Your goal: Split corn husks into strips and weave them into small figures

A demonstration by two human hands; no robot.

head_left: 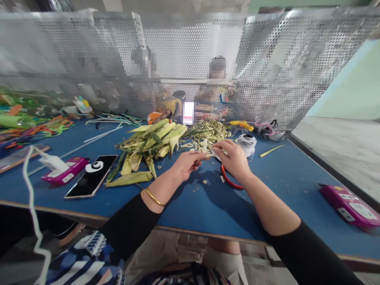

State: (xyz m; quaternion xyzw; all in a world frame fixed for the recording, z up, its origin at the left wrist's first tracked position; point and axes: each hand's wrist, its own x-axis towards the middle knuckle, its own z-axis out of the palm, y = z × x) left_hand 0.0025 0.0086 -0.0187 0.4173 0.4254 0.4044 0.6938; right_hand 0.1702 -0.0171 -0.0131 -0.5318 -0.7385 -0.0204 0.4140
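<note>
Here, over the desk (192, 209), left hand (188, 163) and right hand (233, 156) have fingers pinched on a pale strip (205, 145), seemingly mid-work, cut scraps (212, 130) heaped beyond, plenty of bundled husks (160, 136) apparently left to go!

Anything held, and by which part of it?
Left hand pinches a pale strip by its left end; right hand is at the other end, hold unclear.

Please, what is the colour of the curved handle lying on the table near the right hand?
The curved handle is red; the head view shows it best.
</note>
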